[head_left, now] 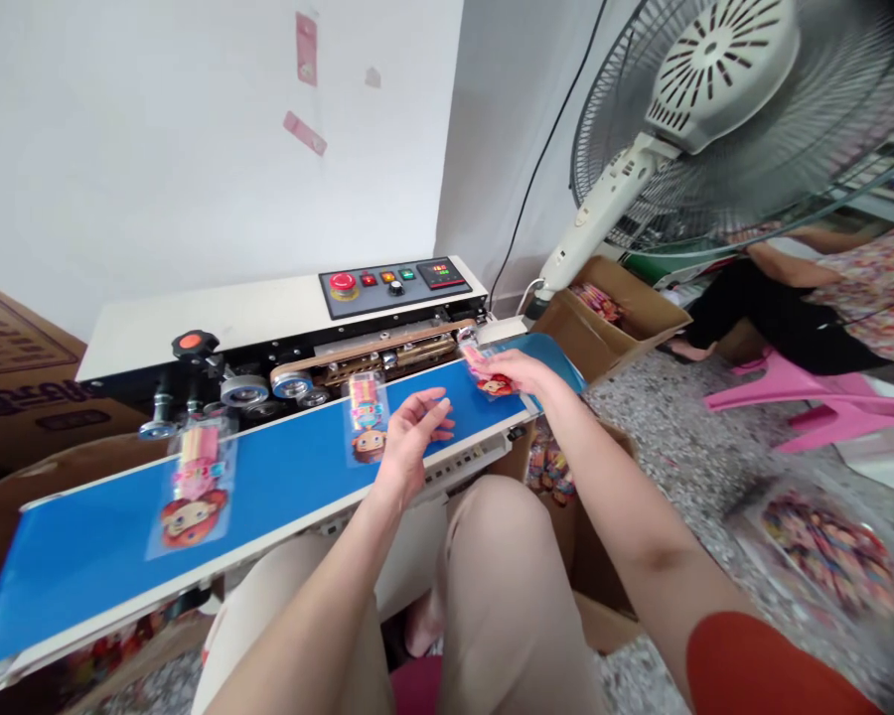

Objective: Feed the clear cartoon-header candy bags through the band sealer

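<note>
My right hand (518, 369) pinches a clear plastic packet (494, 385) at the right end of the blue conveyor belt (279, 462). The packet's top lies by the rollers of the band sealer (387, 343), and a red-haired cartoon figure shows at its bottom. My left hand (417, 429) hovers over the belt with fingers loosely curled and nothing in it. Just left of it lies a second packet (366, 412) with a brown-haired cartoon face, its top edge by the sealing band. Farther left on the belt rests a third packet (194, 482) holding pink and yellow pieces.
A control panel (394, 286) with a red stop button tops the machine. A large fan (715, 109) stands at the right. Cardboard boxes (577, 343) hold more packets, and a bag of packets (826, 551) lies on the floor. Another person (849, 288) sits beyond a pink stool (826, 397).
</note>
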The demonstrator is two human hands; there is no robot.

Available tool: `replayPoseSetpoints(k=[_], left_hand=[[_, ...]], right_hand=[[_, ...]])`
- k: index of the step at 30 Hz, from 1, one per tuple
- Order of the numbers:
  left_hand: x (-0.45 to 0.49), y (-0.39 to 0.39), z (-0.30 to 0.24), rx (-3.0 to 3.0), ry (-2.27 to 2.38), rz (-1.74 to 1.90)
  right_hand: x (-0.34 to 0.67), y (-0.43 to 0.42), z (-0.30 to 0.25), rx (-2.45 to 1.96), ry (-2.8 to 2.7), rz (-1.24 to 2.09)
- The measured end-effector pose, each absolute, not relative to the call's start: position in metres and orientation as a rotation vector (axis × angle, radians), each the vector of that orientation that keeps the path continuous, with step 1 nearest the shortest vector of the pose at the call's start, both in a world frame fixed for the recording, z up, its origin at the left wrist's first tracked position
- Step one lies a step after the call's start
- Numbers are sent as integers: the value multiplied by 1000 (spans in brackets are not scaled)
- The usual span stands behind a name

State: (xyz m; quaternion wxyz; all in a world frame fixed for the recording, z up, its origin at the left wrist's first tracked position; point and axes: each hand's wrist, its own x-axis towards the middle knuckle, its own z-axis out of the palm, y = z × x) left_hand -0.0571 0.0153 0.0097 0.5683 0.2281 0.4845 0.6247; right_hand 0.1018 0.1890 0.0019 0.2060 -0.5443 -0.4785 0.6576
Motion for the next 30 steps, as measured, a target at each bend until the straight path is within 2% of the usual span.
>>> replayPoseSetpoints(k=[7, 12, 14, 16, 18, 22, 30], left_hand=[[-58, 15, 14, 577, 1113, 1457], [-51, 16, 13, 619, 1121, 1410], [-49, 16, 11, 645, 1115, 1385], [-47, 17, 10, 666, 1114, 1370], [-44, 17, 8, 686, 1120, 1358], [-39, 19, 5, 725, 1133, 1310], [-33, 16, 2, 771, 1182, 1247]], right_hand=[[162, 159, -9, -1299, -1211, 1115], [257, 106, -78, -1501, -893, 862], [282, 67, -114, -1752, -1008, 973], [295, 22, -148, -1812, -1111, 1118], [299, -22, -174, -1794, -1611, 1300], [298, -75, -203, -1928, -2411, 1116], [307, -83, -212, -2033, -2552, 1087]])
